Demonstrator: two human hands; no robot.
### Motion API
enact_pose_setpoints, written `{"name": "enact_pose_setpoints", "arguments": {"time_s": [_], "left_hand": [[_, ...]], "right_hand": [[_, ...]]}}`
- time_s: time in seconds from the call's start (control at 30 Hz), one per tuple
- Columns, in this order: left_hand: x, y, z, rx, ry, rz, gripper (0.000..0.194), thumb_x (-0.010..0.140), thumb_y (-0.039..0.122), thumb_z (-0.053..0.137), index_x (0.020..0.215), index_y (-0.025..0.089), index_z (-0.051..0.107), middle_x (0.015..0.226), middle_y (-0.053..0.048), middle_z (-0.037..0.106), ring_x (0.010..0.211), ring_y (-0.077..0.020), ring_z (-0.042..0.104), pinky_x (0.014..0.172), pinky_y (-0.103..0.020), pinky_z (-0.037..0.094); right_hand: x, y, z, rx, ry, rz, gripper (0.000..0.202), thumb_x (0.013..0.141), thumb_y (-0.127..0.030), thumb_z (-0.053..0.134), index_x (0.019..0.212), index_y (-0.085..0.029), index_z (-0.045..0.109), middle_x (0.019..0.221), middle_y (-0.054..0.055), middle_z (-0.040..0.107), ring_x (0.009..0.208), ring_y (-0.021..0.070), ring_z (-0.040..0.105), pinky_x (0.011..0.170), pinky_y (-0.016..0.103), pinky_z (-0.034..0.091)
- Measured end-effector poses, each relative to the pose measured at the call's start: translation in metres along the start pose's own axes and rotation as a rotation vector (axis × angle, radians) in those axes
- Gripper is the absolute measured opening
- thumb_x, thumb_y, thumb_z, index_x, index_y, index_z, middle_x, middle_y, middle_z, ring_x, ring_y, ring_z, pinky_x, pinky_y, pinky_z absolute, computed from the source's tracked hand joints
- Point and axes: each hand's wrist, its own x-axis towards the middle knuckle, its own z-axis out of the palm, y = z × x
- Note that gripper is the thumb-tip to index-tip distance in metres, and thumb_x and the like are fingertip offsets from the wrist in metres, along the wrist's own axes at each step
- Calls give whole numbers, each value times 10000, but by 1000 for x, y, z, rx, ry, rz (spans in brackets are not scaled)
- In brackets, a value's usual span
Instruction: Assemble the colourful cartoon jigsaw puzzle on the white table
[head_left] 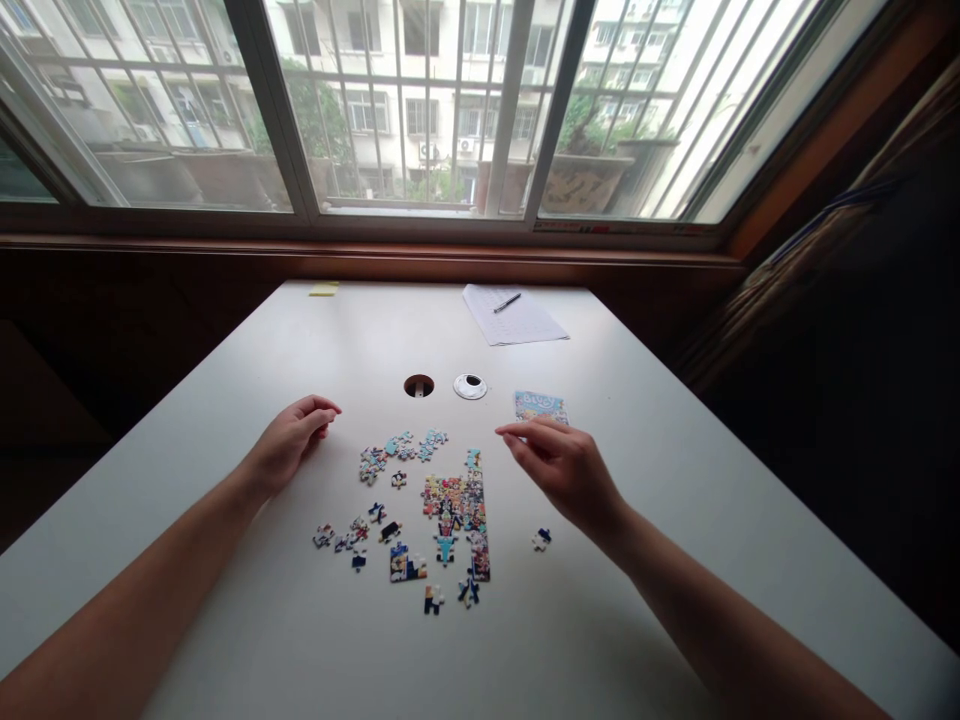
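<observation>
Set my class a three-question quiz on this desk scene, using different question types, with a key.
1. Short answer: What lies on the paper near the window?
2. True or false: The left hand is apart from the joined puzzle section.
3. Fill in the blank: In this view, the ____ partly hides the printed picture.

Key: 1. A pen. 2. True. 3. Right hand.
</observation>
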Motion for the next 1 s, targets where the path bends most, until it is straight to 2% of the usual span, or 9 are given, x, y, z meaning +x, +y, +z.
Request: {"name": "enact_pose_setpoints", "arguments": {"time_s": [0.07, 0.13, 0.2, 0.3, 0.43, 0.6, 0.7, 0.83, 1.0], "left_hand": [[-1, 0, -1, 141, -33, 58, 298, 741, 425, 739, 907, 179, 706, 712, 1, 581, 626, -133, 508, 545, -222, 381], [-2, -1, 0, 332, -75, 176, 288, 807, 458, 689, 918, 194, 715, 804, -26, 631, 706, -163, 553, 596, -246, 417], [-4, -3, 3, 499, -164, 295, 291, 849, 474, 657, 945, 210, 729, 931, -52, 651, 794, -190, 577, 659, -273, 453], [-8, -6, 9, 664, -308, 433, 321, 877, 514, 636, 1009, 240, 741, 1047, -71, 620, 916, -227, 562, 735, -317, 484], [-14, -9, 17, 822, -300, 573, 324, 884, 548, 643, 1013, 268, 741, 1071, -62, 606, 1046, -260, 500, 916, -410, 457], [-16, -9, 19, 879, -302, 601, 297, 894, 537, 645, 1013, 280, 733, 1072, -55, 598, 1051, -262, 483, 941, -423, 434], [-15, -11, 18, 883, -312, 602, 286, 900, 529, 640, 1020, 285, 730, 1073, -51, 595, 1051, -261, 480, 932, -416, 435], [-13, -13, 16, 868, -316, 617, 278, 905, 523, 636, 1004, 284, 738, 1067, -51, 600, 1041, -256, 483, 936, -414, 433], [-9, -14, 14, 860, -352, 621, 289, 908, 544, 628, 1001, 299, 751, 1059, -47, 607, 1018, -248, 487, 930, -410, 435]], "right_hand": [[3, 5, -6, 3, 28, 19, 222, 972, -308, 563, 1018, -221, 761, 800, 35, 696, 658, 148, 597, 656, 302, 484], [5, 10, -11, -2, 58, 32, 219, 968, -305, 567, 1010, -217, 763, 808, 35, 704, 674, 153, 619, 655, 296, 491], [8, 15, -17, -25, 88, 38, 215, 962, -295, 573, 1002, -213, 768, 829, 40, 713, 709, 160, 637, 660, 290, 493], [11, 25, -27, -88, 139, 48, 215, 954, -302, 581, 989, -205, 770, 830, 38, 717, 656, 152, 614, 635, 291, 478], [15, 40, -45, -166, 247, 55, 209, 941, -312, 599, 975, -208, 776, 866, 41, 733, 660, 156, 606, 646, 298, 468], [17, 66, -70, -262, 390, 123, 239, 942, -365, 599, 1007, -227, 782, 816, 33, 721, 646, 166, 590, 617, 301, 439], [15, 85, -80, -345, 432, 155, 243, 933, -374, 608, 1015, -225, 782, 738, 21, 686, 636, 169, 587, 603, 295, 431], [10, 110, -86, -468, 455, 143, 225, 922, -329, 601, 979, -214, 786, 701, 17, 656, 622, 169, 580, 638, 302, 445], [2, 139, -87, -525, 466, 166, 226, 909, -312, 592, 958, -207, 785, 744, 29, 691, 658, 184, 615, 665, 306, 460]]}}
